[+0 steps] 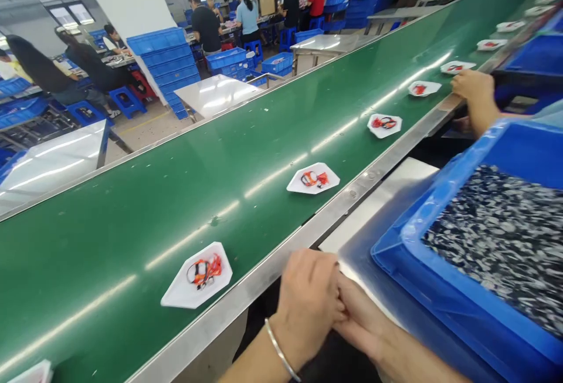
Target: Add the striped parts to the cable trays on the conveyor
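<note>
White card with orange cord (185,292) | green conveyor belt (109,236), lower left, just past steel edge (259,280) | left hand (305,307), right hand (365,318): grips together, touching each other, below edge | blue crate (387,254) beside right hand

Both hands low in frame, brought together in front of me, forearms bare. Left hand (305,307) curled, back of hand up, thin metal bangle (278,345) on the wrist. Right hand (367,324) comes in from lower right, fingers (347,307) pressed against the left's fingertips. Can't tell if anything's pinched between them.
</note>
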A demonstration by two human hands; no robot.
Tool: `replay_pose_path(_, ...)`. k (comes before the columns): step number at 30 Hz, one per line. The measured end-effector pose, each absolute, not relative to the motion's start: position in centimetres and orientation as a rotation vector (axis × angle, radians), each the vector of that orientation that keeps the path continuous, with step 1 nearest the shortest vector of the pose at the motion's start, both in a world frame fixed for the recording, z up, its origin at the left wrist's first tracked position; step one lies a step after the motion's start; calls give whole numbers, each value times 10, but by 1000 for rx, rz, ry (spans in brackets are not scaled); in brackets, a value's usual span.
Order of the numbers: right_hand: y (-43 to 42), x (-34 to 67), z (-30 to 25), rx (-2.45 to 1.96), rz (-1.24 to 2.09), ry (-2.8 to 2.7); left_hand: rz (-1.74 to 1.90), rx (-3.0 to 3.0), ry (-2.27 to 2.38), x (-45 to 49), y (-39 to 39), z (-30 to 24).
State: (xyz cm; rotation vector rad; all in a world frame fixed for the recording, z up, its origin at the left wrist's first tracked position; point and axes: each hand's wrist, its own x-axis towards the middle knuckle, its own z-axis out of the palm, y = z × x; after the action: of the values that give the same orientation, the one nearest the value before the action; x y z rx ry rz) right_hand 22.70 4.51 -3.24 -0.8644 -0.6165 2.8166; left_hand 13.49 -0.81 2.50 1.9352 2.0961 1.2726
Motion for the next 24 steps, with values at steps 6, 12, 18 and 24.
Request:
replay_pose_path(6,54,230,-29,-810,2885,-400,1259,1730,2217,73,25,42)
replay_pose_path(12,58,228,-33,-827,2854,-450,882,1696,2370,41,64,50)
replay_pose_path(18,59,229,-30,-842,2878,-397,313,1878,2605,53,87,51)
replay_pose_path(24,58,231,-29,-837,2860,-366,33,1973,2663,49,84,52)
